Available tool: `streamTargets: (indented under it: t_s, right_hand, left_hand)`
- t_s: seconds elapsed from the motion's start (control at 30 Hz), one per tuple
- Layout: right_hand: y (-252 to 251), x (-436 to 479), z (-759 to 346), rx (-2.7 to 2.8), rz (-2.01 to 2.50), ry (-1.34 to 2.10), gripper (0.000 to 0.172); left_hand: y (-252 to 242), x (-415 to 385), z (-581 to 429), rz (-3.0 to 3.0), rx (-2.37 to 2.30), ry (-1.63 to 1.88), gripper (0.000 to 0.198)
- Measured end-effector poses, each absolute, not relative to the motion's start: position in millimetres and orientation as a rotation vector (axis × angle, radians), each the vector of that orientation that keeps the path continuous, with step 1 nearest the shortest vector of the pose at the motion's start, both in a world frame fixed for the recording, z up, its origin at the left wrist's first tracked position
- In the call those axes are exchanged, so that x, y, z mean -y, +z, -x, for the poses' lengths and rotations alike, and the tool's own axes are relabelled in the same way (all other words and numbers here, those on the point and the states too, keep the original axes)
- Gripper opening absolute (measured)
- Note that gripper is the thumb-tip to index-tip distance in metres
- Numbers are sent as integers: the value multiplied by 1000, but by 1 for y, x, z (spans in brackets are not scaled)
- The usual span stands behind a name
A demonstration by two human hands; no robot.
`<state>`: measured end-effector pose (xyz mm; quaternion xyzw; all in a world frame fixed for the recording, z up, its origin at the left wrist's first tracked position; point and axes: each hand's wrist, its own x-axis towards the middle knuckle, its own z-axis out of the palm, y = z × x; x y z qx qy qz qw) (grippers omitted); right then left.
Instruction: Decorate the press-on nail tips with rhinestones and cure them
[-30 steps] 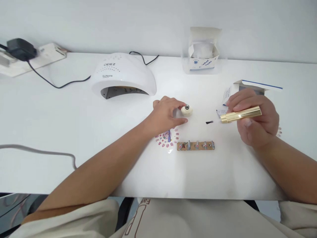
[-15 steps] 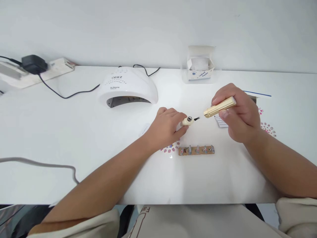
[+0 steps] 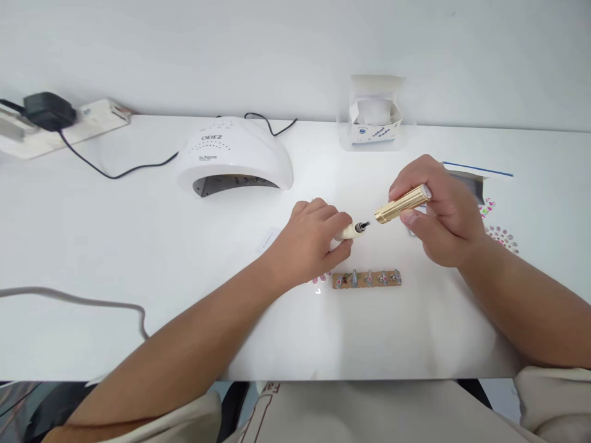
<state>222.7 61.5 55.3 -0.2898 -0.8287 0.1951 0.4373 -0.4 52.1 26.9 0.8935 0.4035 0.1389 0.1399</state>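
Observation:
My left hand (image 3: 311, 237) is closed around a small cream nail-polish bottle (image 3: 351, 231), tilted with its neck pointing right. My right hand (image 3: 438, 212) pinches a long gold brush cap (image 3: 401, 203), and the dark brush tip sits at the bottle's mouth. Just below the hands lies a brown strip holder (image 3: 367, 279) carrying several small nail tips. A round sheet of pink nail tips (image 3: 320, 279) is mostly hidden under my left hand.
A white nail-curing lamp (image 3: 235, 157) stands at the back left with its black cable. A power strip with a plug (image 3: 55, 120) lies far left. An open box of pads (image 3: 375, 117) stands at the back. An open carton (image 3: 471, 178) and more nail-tip sheets (image 3: 501, 237) lie right. A grey cable (image 3: 69, 299) crosses the front left.
My right hand moved left from beside the carton and brought the brush to the bottle. My left hand tilted the bottle so its neck points at the brush.

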Motion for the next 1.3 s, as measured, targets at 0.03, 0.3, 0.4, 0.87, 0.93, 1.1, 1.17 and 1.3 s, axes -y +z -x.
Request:
streamTargets:
  t_s: [0.03, 0.3, 0.4, 0.87, 0.93, 1.1, 1.17, 1.3]
  right_hand:
    - [55, -62, -222, 2084, 731, 463, 10]
    - [51, -61, -217, 2272, 744, 370, 5]
    - [52, -60, -216, 2330, 772, 388, 4]
    - [46, -61, -216, 2333, 773, 331, 6]
    - [48, -60, -216, 2337, 786, 339, 6]
    - [54, -59, -220, 2202, 821, 353, 4]
    - [55, -59, -223, 2133, 855, 394, 6]
    - [50, -60, -226, 2018, 896, 489, 5]
  left_hand:
    - [27, -52, 0, -2582, -1163, 402, 8]
    - [35, -48, -2, -2611, -1194, 317, 8]
    - [35, -47, -3, -2608, -1215, 281, 8]
    - [33, -48, -2, -2583, -1226, 305, 9]
    - [33, -48, -1, -2571, -1232, 299, 9]
    - [30, -50, 1, -2480, -1185, 339, 11]
    - [27, -53, 2, -2431, -1148, 371, 13]
    - [23, -58, 3, -2399, -1129, 404, 14]
